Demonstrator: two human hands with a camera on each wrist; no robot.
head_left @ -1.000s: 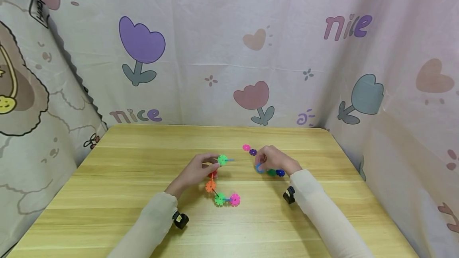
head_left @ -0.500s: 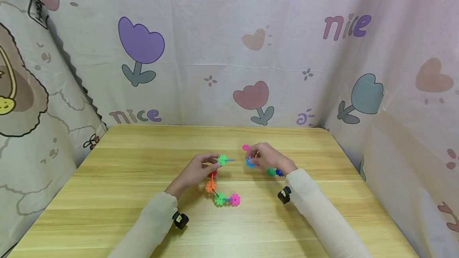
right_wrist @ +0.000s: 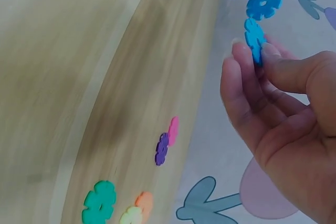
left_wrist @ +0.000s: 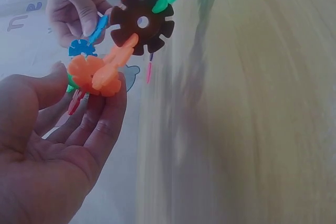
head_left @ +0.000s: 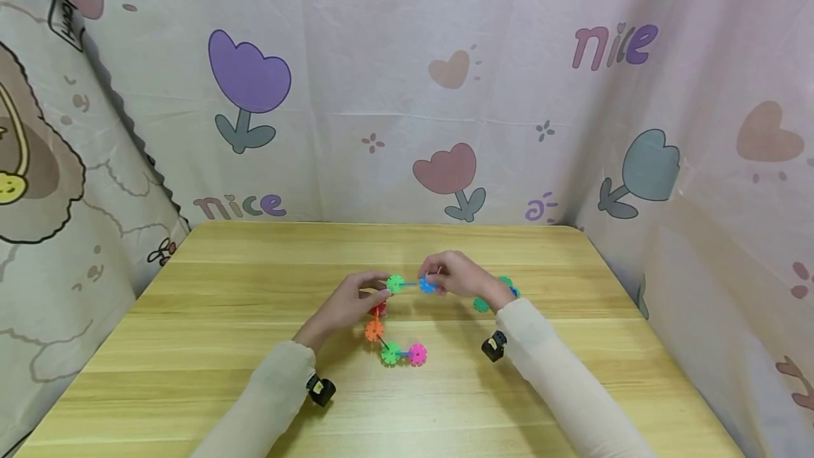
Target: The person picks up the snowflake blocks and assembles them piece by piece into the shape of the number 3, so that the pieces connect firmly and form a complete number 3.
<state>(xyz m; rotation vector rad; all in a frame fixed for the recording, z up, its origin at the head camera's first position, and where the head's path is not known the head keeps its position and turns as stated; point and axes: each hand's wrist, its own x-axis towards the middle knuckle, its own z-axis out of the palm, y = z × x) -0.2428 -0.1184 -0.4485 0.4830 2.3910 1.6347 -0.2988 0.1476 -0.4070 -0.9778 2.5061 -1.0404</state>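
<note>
Left hand [head_left: 348,302] grasps a chain [head_left: 374,331] of flower-shaped discs between thumb and fingers; pink end piece [head_left: 417,354] on that hand's near side. Right hand [head_left: 461,276] pinches a blue disc [right_wrist: 255,41] to the right of the left fingertips, edge at the chain's blue end piece [right_wrist: 264,3]; cannot tell if joined. Purple disc [right_wrist: 161,149] below right hand; green disc [head_left: 481,304] near right wrist.

Looks like smooth, low-sheen plastic in the sky-blue notched disc [right_wrist: 255,40] and orange notched disc [head_left: 374,331]. Shows lightly glossy wood grain across the tabletop [head_left: 439,408] and matt, creased cloth in the far printed curtain [head_left: 356,55] and near sleeves [head_left: 566,373].
</note>
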